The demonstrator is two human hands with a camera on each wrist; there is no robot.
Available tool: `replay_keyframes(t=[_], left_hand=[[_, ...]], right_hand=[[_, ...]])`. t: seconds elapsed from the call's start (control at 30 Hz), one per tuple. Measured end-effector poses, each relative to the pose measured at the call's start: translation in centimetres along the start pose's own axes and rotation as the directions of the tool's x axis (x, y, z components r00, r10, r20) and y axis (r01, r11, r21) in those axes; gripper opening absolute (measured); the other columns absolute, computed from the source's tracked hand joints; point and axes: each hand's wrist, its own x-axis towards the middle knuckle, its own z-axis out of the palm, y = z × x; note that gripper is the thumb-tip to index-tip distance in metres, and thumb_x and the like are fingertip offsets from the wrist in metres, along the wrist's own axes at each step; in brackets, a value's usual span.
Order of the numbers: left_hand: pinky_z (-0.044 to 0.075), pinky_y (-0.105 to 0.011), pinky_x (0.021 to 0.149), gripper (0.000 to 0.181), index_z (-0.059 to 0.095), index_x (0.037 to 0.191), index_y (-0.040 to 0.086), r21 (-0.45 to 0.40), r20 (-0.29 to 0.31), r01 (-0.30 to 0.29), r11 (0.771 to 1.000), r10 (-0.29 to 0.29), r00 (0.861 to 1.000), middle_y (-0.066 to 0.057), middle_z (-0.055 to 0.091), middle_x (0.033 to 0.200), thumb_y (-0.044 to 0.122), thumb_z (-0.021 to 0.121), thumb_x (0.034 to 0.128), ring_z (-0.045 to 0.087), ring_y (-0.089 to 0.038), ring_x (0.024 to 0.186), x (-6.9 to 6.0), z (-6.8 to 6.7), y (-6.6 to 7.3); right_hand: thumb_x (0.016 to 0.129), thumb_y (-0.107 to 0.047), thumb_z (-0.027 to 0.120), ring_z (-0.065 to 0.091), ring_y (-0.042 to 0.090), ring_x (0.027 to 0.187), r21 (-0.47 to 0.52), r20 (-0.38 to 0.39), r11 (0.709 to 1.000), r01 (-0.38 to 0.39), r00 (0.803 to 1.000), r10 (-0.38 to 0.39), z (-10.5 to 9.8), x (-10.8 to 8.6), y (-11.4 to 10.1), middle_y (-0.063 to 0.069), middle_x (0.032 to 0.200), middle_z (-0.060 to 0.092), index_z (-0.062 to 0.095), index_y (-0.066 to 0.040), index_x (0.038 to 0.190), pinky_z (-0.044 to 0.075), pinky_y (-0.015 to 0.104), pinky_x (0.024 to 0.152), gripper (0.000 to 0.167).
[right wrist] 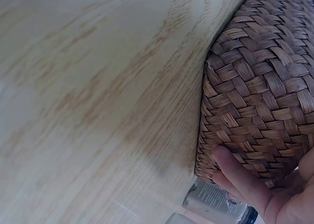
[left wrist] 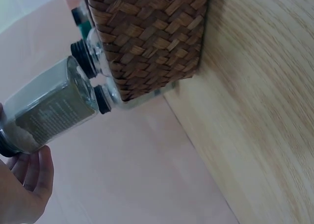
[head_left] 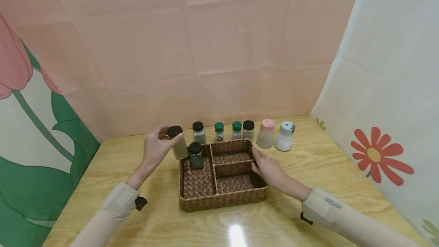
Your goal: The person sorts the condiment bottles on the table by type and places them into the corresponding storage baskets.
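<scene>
While tilted, a jar hangs; the left hand pinches its top.

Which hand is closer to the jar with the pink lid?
Right. The right hand grips the right side of the basket, just in front of the pink-lidded jar. The left hand is farther away, holding a black-lidded jar by the basket's left.

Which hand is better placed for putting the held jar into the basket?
Probably the left hand: it holds the jar near the left compartment. The right hand grips the far side of the basket and could steady it.
</scene>
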Motion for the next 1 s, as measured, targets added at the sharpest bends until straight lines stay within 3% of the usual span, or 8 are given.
replay_keyframes(t=[0.13, 0.4, 0.7, 0.87, 1.0], left_hand=[[0.051, -0.018, 0.072, 0.035, 0.071, 0.105, 0.0, -0.025, 0.005, -0.019, 1.0, 0.019, 1.0, -0.01, 0.071, 0.091, 0.016, 0.086, 0.0775, 0.066, -0.024, 0.082, -0.1, 0.3, 0.1], [0.053, -0.024, 0.072, 0.035, 0.071, 0.106, 0.002, -0.06, 0.036, -0.022, 0.998, 0.024, 0.999, -0.007, 0.07, 0.087, 0.016, 0.086, 0.0783, 0.066, -0.028, 0.078, -0.4, 0.6, 0.5], [0.055, -0.043, 0.072, 0.033, 0.071, 0.106, 0.005, -0.067, 0.061, -0.004, 0.998, 0.008, 0.998, -0.005, 0.07, 0.088, 0.021, 0.084, 0.0805, 0.065, -0.019, 0.077, -0.7, 1.2, 0.8], [0.055, -0.045, 0.071, 0.034, 0.071, 0.106, 0.005, -0.08, 0.072, 0.002, 0.997, 0.004, 0.997, -0.006, 0.07, 0.087, 0.022, 0.084, 0.0807, 0.065, -0.023, 0.077, -1.0, 1.6, 0.9], [0.056, -0.043, 0.071, 0.037, 0.071, 0.107, 0.004, -0.063, 0.079, 0.018, 0.998, -0.013, 0.997, -0.005, 0.07, 0.086, 0.024, 0.085, 0.0795, 0.065, -0.018, 0.076, -1.1, 1.8, 1.1]], right_hand=[[0.089, -0.002, 0.067, 0.047, 0.014, 0.041, 0.016, 0.011, 1.0, -0.016, 1.0, 0.015, 0.0, -0.1, 0.0, 0.032, 0.123, 0.06, 0.05, 0.015, 0.134, 0.043, 0.032, 0.041, 0.05], [0.089, -0.002, 0.068, 0.047, 0.014, 0.041, 0.008, 0.001, 1.0, -0.015, 1.0, 0.015, 0.0, -0.1, 0.0, 0.031, 0.122, 0.061, 0.051, 0.014, 0.133, 0.043, 0.031, 0.04, 0.05], [0.088, -0.002, 0.068, 0.05, 0.016, 0.043, -0.002, -0.009, 1.0, -0.009, 1.0, 0.009, -0.1, 0.0, -0.2, 0.031, 0.121, 0.061, 0.051, 0.015, 0.133, 0.046, 0.035, 0.042, 0.051], [0.088, -0.002, 0.069, 0.05, 0.016, 0.043, -0.007, -0.011, 1.0, -0.004, 1.0, 0.004, 0.0, 0.0, -0.1, 0.031, 0.12, 0.062, 0.052, 0.015, 0.132, 0.046, 0.034, 0.042, 0.05], [0.088, -0.001, 0.069, 0.048, 0.015, 0.042, -0.009, -0.014, 1.0, 0.002, 1.0, -0.002, 0.0, 0.0, -0.1, 0.031, 0.12, 0.062, 0.052, 0.015, 0.131, 0.044, 0.033, 0.041, 0.05]])
